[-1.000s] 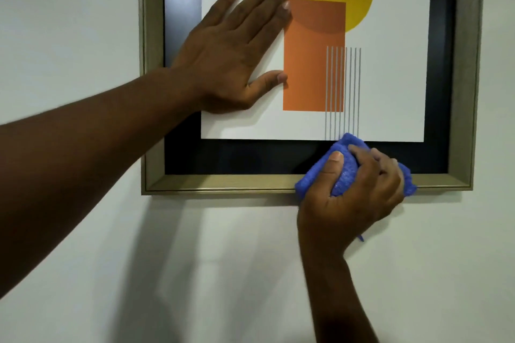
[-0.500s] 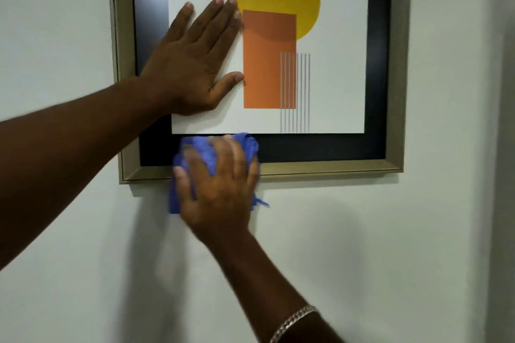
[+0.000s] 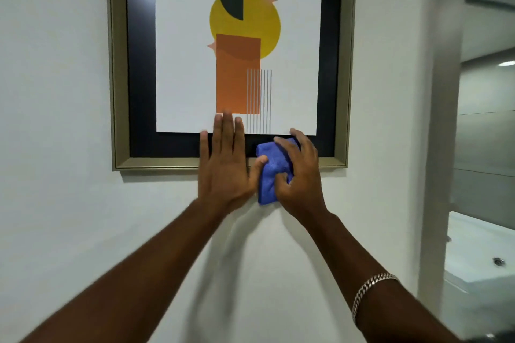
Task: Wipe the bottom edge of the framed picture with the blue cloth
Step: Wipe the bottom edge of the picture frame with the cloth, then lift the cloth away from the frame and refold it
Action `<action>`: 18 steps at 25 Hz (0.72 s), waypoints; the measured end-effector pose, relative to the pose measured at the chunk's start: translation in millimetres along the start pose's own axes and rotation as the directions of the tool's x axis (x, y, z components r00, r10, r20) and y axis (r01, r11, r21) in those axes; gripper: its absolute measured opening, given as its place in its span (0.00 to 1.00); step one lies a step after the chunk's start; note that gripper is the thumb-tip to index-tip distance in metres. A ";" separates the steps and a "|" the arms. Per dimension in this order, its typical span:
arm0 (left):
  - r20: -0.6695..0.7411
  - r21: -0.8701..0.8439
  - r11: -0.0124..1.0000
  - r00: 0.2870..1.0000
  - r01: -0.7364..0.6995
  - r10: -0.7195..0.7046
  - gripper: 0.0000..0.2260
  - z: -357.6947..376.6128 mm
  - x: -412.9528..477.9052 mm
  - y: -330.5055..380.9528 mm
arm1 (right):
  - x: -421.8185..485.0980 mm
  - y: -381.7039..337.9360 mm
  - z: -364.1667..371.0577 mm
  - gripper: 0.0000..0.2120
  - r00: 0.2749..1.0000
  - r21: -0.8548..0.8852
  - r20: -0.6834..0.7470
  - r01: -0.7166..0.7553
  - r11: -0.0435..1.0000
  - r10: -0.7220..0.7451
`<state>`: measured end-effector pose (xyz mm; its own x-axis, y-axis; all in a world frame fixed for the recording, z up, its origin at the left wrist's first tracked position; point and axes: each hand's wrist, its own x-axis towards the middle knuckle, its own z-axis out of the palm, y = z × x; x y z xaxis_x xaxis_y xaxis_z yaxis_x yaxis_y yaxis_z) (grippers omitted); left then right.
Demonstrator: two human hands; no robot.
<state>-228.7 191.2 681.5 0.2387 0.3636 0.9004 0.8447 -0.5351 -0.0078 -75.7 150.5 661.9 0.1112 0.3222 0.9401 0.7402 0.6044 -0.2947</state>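
A framed picture with a gold frame, black mat and an abstract print hangs on a white wall. Its bottom edge runs across the middle of the view. My right hand grips the bunched blue cloth over the bottom rail, right of centre, with the cloth hanging below the frame onto the wall. My left hand is flat with fingers spread, straddling the bottom rail just left of the cloth, its thumb touching the cloth.
The white wall fills the space left of and below the frame. At the right the wall ends at a corner, beyond which a glass-walled room and a white surface show.
My left hand came off the print's left side and dropped to the bottom rail. My right hand carried the cloth back to the right along the rail. The view has pulled back.
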 end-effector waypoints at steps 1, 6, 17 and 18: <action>0.008 -0.018 0.998 0.998 0.059 -0.059 0.38 4.7 -6.6 11.5 | -0.9 1.5 -3.3 0.29 1.000 -0.009 0.015 -0.004 1.000 0.004; -0.030 -0.276 0.957 0.994 0.091 -0.103 0.27 12.3 -29.0 57.8 | -7.8 9.1 -27.4 0.36 0.999 0.006 0.030 -0.014 1.000 0.013; 0.230 -0.829 0.389 0.879 0.401 -0.418 0.07 80.4 -159.1 176.8 | -167.1 88.3 -113.4 0.22 0.776 0.347 0.203 -0.628 0.697 0.597; 0.321 -0.803 0.346 0.841 0.485 -0.435 0.07 98.1 -183.7 187.9 | -193.9 102.6 -117.0 0.16 0.735 0.264 0.218 -0.678 0.686 0.642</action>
<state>-66.8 98.6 472.0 -0.0129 0.7833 0.6215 0.0236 -0.6212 0.7833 56.2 64.7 469.4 0.4124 0.7836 0.4646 0.2579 0.3887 -0.8846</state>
